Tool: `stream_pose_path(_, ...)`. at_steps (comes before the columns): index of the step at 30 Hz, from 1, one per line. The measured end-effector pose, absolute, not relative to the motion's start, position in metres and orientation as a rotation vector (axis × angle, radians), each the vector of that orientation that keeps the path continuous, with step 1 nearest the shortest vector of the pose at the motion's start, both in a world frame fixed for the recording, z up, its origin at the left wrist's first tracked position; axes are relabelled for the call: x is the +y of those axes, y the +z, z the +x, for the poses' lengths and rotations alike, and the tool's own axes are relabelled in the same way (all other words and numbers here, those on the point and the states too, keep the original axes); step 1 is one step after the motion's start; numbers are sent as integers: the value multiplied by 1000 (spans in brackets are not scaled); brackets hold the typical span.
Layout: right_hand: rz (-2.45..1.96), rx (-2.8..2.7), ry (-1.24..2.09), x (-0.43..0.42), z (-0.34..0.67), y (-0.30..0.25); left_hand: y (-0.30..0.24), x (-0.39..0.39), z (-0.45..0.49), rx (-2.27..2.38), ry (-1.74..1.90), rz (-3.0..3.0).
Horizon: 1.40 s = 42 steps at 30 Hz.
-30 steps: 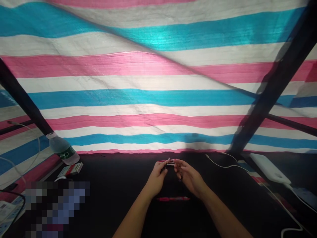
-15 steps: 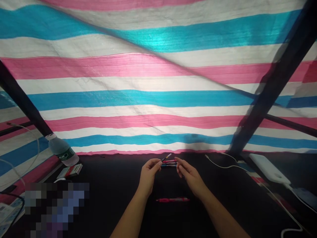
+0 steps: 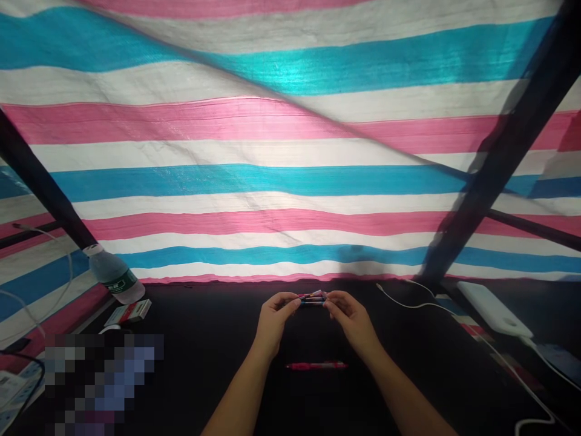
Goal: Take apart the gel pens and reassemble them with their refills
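Observation:
My left hand (image 3: 275,318) is closed in a pinch, thumb against forefinger, on a thin dark stick with a pale end that looks like a pen refill (image 3: 312,296). The fingertips of my right hand (image 3: 349,315) are pinched together at its other end. Fingers cover both ends, and the fine detail is too small to read. Several pens (image 3: 311,302), pink and blue, lie on the black table just beyond and below the fingertips, partly hidden. Nearer to me, between my forearms, a pink pen (image 3: 316,366) rests crosswise on the table.
At the left stand a water bottle (image 3: 115,277) and a small box (image 3: 128,312). To the right lies a white power bank (image 3: 494,310) with a white cable (image 3: 515,378). A striped sheet (image 3: 272,181) hangs behind the table, between dark posts (image 3: 494,151).
The stick in my left hand has swung down from a raised slant to nearly level. My right fingers, apart before, have moved left and closed at its far end.

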State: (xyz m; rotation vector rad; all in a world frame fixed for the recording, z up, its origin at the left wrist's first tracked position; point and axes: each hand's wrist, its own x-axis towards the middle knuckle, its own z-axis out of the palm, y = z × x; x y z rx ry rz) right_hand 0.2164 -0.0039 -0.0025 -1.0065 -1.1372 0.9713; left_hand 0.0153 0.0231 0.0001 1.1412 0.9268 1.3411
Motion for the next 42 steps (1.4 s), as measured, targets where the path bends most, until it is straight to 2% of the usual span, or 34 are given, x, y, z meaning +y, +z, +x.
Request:
stream_pose_path(12,-1147,-1416,784,-6,223,-6,6,25,2,1011,1266,1326)
stream_pose_path(16,-1062,-1582,752,-11,220,1,5,24,1,953,1203,1330)
stream_pose_path(24,-1042,-1515,743,-13,213,2,7,17,15,846,1210,1142)
stream_pose_path(28,-1052,-1475,827,-13,210,-3,4,15,20,798,1212,1082)
stream_pose_path(36,-989,-1406,1267,-17,200,0,10,11,24,654,1144,1059)
stream_pose_path(42,-958,-1287,1192,-15,197,-4,7,12,24,670,1209,960)
